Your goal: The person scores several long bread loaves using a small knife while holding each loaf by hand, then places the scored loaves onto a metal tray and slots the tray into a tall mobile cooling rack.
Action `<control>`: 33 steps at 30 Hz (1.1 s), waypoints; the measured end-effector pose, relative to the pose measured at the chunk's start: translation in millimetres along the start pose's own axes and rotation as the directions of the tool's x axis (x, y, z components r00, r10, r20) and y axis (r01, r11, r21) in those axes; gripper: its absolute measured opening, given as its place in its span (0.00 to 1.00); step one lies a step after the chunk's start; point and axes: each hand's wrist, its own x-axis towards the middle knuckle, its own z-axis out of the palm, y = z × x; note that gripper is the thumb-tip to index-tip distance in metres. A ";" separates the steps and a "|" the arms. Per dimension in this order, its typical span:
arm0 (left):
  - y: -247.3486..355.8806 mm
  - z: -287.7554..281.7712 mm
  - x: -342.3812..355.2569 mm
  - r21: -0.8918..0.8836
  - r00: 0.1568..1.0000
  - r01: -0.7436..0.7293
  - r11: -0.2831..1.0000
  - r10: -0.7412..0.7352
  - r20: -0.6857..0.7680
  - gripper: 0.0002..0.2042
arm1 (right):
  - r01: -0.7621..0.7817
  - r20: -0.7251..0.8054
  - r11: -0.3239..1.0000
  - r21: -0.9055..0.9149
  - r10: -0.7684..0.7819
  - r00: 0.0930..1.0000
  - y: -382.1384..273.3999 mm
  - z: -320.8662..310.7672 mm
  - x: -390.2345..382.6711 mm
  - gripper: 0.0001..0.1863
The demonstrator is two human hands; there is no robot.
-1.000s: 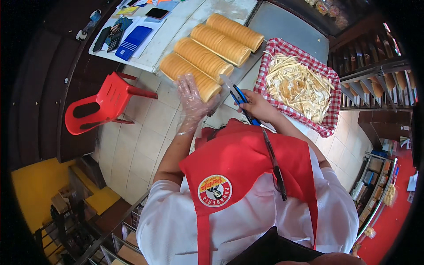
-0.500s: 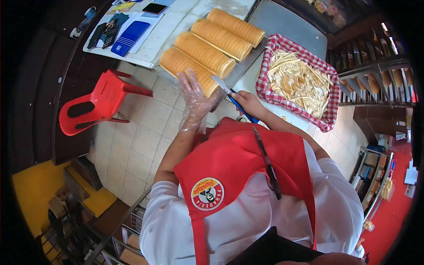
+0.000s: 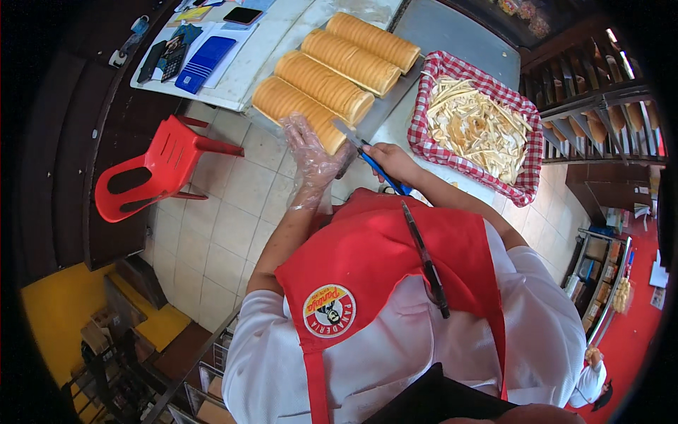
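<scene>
Several long golden loaves with ridged tops lie side by side, slanting, on a metal tray. My left hand (image 3: 308, 150), in a clear plastic glove, is closed over the near end of the closest loaf (image 3: 289, 102), its fingers resting on the top and side. A knife (image 3: 381, 167) with a blue and black handle is held in my right hand (image 3: 395, 162). Its blade touches or nearly touches that loaf's near right corner; the exact contact is too small to tell. The other loaves (image 3: 351, 61) lie behind it, untouched by my hands.
A basket (image 3: 418, 116) lined with red checked cloth holds pale bread trimmings, to the right. Left on the white table (image 3: 282, 35) are a blue pouch (image 3: 206, 63), a calculator (image 3: 174, 62) and a phone (image 3: 242, 15). A red plastic chair (image 3: 166, 159) stands left; racks (image 3: 600, 106) are at right.
The knife blade has shifted slightly at the loaf's end, and my right hand has moved a little left. My left hand keeps its hold. A person has come into view at the lower right.
</scene>
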 end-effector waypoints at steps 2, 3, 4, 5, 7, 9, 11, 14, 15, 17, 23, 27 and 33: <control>0.5 -2.5 -0.5 -0.029 1.000 0.009 1.000 -0.009 0.017 0.58 | -0.025 0.078 0.999 -0.023 0.026 0.997 4.1 1.8 -5.8 0.24; 0.9 -2.6 -0.2 -0.027 1.000 0.000 1.000 0.000 -0.004 0.58 | -0.035 0.149 0.999 -0.021 0.037 0.988 -0.2 4.0 -14.4 0.22; 1.6 -2.2 0.3 -0.024 1.000 -0.009 1.000 0.008 -0.025 0.58 | -0.028 0.134 0.999 0.045 0.022 0.991 -0.7 4.3 -15.4 0.22; 2.7 -1.4 0.8 -0.025 0.999 -0.019 1.000 0.018 -0.044 0.58 | -0.022 0.115 0.994 0.110 0.009 0.993 -1.2 3.2 -16.8 0.21; 4.3 -0.9 1.7 -0.009 0.999 0.016 1.000 -0.016 -0.034 0.58 | 0.029 0.047 0.973 0.229 -0.041 0.998 -8.3 -7.4 -17.8 0.19; 7.1 -2.5 3.5 0.045 0.999 0.032 0.998 -0.032 0.007 0.56 | 0.152 -0.085 0.952 0.265 -0.134 0.987 -11.9 -18.6 -8.1 0.19; 10.1 -3.9 8.4 0.136 0.997 0.025 0.990 -0.035 0.070 0.55 | 0.201 -0.146 0.961 0.191 -0.175 0.974 -11.4 -26.7 1.9 0.21; 13.1 -5.4 15.1 0.212 0.993 0.005 0.977 -0.030 0.117 0.54 | 0.133 -0.132 0.988 -0.084 -0.143 0.981 -4.7 -27.2 13.4 0.24; 13.0 -4.9 14.6 0.212 0.993 0.013 0.977 -0.038 0.113 0.55 | 0.092 -0.132 0.981 -0.172 -0.116 0.984 -12.1 -18.7 11.9 0.25; 13.6 -3.4 13.2 0.210 0.993 0.027 0.977 -0.050 0.108 0.55 | 0.028 -0.201 0.965 -0.262 -0.083 0.976 -26.4 -0.6 5.8 0.30; 9.6 0.7 11.4 0.244 0.993 0.003 0.970 -0.032 0.111 0.56 | 0.007 -0.167 0.988 -0.154 -0.033 0.985 -3.7 7.1 18.8 0.30; 10.7 1.5 11.1 0.195 0.998 0.001 0.981 -0.015 0.069 0.55 | 0.029 -0.148 0.999 -0.016 -0.031 0.989 -1.6 10.7 19.2 0.29; 8.6 0.8 13.8 0.139 0.995 -0.098 0.985 0.093 0.041 0.55 | 0.040 -0.086 0.998 0.053 -0.036 0.996 3.0 13.1 17.7 0.28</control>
